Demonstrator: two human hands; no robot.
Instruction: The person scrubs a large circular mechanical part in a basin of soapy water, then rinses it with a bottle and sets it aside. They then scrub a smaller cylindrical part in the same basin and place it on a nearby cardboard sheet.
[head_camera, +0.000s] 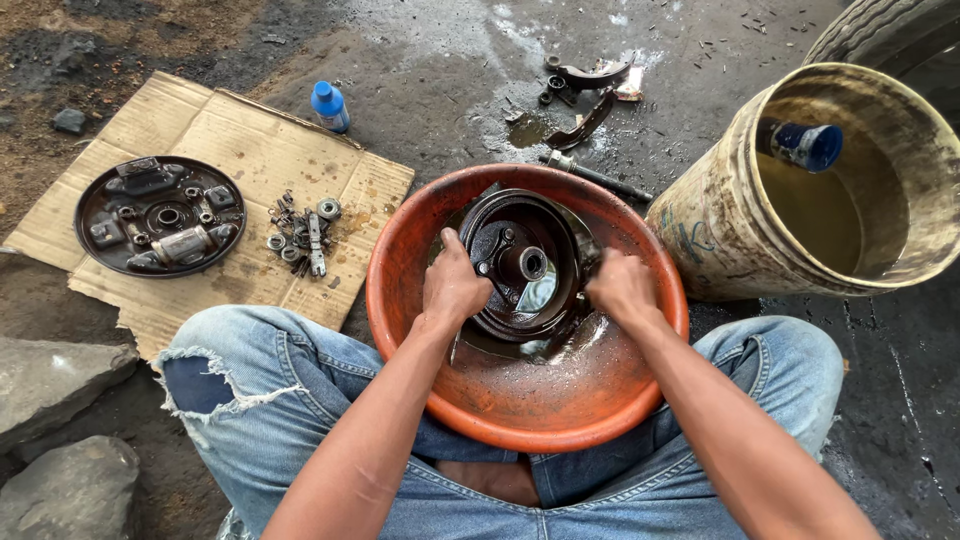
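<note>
An orange basin (520, 415) sits between my knees with a little liquid at its bottom. Inside it stands a dark round metal drum (525, 262), tilted on its edge, its hub facing me. My left hand (452, 287) grips the drum's left rim. At the drum's right rim my right hand (622, 287) is closed; whether it holds the rim or something small against it I cannot tell.
A cardboard sheet (240, 150) at left carries a round backing plate (160, 216) and several small parts (302, 236). A blue-capped bottle (329, 106) stands behind it. A dirty bucket (720, 230) with liquid and a blue cup (808, 146) is at right. Metal pieces (585, 100) lie beyond, stones (70, 490) at lower left.
</note>
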